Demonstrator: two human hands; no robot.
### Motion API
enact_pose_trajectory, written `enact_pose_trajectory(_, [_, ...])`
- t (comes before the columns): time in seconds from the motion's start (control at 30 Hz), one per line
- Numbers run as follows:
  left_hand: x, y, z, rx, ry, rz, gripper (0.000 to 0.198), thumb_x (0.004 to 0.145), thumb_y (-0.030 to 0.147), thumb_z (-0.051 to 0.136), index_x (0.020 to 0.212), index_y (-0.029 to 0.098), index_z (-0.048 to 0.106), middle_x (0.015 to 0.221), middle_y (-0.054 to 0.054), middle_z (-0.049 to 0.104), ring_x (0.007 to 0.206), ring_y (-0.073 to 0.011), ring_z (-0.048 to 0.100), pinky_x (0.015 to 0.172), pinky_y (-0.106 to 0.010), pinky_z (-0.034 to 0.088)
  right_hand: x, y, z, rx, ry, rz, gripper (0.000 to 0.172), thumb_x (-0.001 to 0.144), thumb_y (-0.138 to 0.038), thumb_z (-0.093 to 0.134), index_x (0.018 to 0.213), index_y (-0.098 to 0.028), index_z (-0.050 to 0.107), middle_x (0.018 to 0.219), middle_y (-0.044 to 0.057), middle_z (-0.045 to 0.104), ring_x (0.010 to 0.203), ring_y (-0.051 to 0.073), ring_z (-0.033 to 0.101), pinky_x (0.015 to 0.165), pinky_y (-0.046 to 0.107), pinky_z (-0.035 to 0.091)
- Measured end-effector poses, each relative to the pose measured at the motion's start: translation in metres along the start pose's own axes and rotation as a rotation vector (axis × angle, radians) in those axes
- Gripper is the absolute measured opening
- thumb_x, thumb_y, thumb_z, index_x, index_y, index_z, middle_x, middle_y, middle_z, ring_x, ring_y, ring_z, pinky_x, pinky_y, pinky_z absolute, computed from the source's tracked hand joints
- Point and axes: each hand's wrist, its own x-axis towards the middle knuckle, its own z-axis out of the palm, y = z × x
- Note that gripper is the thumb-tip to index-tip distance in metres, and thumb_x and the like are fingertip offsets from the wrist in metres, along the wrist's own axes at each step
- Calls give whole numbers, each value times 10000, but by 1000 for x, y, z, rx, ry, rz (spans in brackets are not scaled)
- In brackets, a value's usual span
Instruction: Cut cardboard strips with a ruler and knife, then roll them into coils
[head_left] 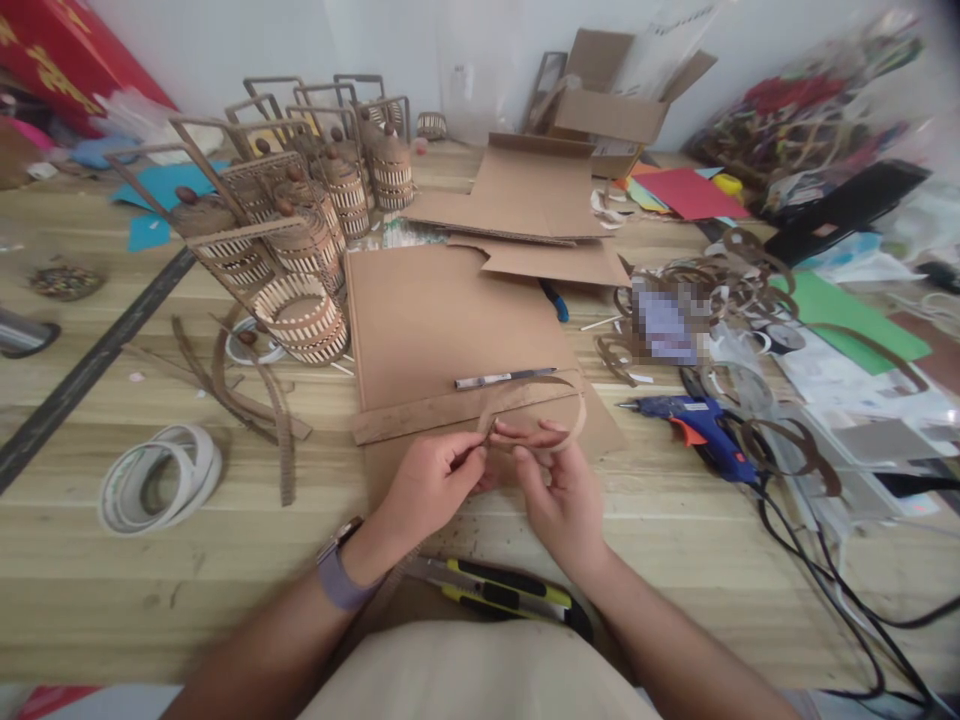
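Observation:
Both hands hold a thin strip of brown cardboard (pixel 576 428) that bends round into a loop above the work surface. My left hand (pixel 442 475), with a watch on its wrist, pinches the strip near the loop's left side. My right hand (pixel 559 490) has thumb and fingers closed round the lower part of the loop. Just beyond lie a flat cardboard strip (pixel 420 413) and a pen (pixel 502 378) on a cardboard sheet (pixel 420 310). Close to my body are yellow-and-black utility knives (pixel 510 588), partly hidden.
Rolls of tape (pixel 161 480) and loose cardboard strips (pixel 281 440) lie left. Several small lidded baskets (pixel 300 320) with tall handles stand behind them. A blue glue gun (pixel 697 425) with trailing cables (pixel 810 560) is right, near curled strips (pixel 739 265). An open box (pixel 607 115) stands at the back.

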Motion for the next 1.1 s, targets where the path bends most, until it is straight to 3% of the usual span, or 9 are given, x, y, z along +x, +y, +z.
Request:
enact_pose_trajectory(0.1, [1, 0, 0, -48, -22, -9, 277, 926, 316, 494, 962, 162, 721, 821, -39, 752, 731, -180, 711, 659, -242, 544, -1, 1, 1, 49, 8, 39, 78, 949, -233, 528, 994, -284, 565, 990, 27, 781, 1032, 220, 705, 1015, 497, 450])
enact_pose_trajectory(0.27, [3, -2, -2, 31, -24, 24, 282, 951, 344, 498, 996, 167, 714, 900, -50, 761, 811, -192, 707, 738, -259, 531, 0, 0, 1, -6, -21, -70, 174, 943, -205, 540, 1082, -286, 604, 1019, 17, 774, 1040, 220, 709, 1044, 498, 409])
enact_pose_trajectory(0.43, [2, -2, -2, 55, -9, 32, 292, 960, 340, 479, 978, 158, 707, 881, -57, 751, 788, -190, 698, 706, -251, 521, 2, 0, 1, -74, -13, -158, 103, 924, -226, 603, 1016, -270, 603, 995, 11, 776, 1028, 238, 716, 1027, 508, 403])
enact_pose_trajectory(0.7, [1, -3, -1, -58, -29, -8, 296, 939, 334, 488, 844, 155, 703, 752, -38, 721, 698, -176, 683, 638, -240, 536, 1, -3, -1, 32, 11, -9, 88, 949, -204, 521, 973, -289, 522, 918, 1, 784, 982, 216, 729, 1009, 489, 445])
enact_pose_trajectory(0.9, [3, -3, -2, -30, -27, -2, 292, 942, 375, 510, 996, 173, 715, 882, -52, 756, 806, -196, 707, 720, -262, 542, 1, 0, 0, -3, -23, -73, 132, 949, -196, 514, 1042, -284, 550, 933, 12, 778, 1003, 219, 724, 1025, 495, 433])
enact_pose_trajectory(1.1, [3, -4, -2, 83, 20, 31, 282, 956, 336, 479, 971, 177, 712, 873, -43, 759, 799, -191, 701, 717, -251, 514, 0, -1, 2, -98, -17, -181, 172, 929, -190, 571, 1079, -274, 567, 977, 12, 773, 1011, 236, 724, 1013, 499, 412])
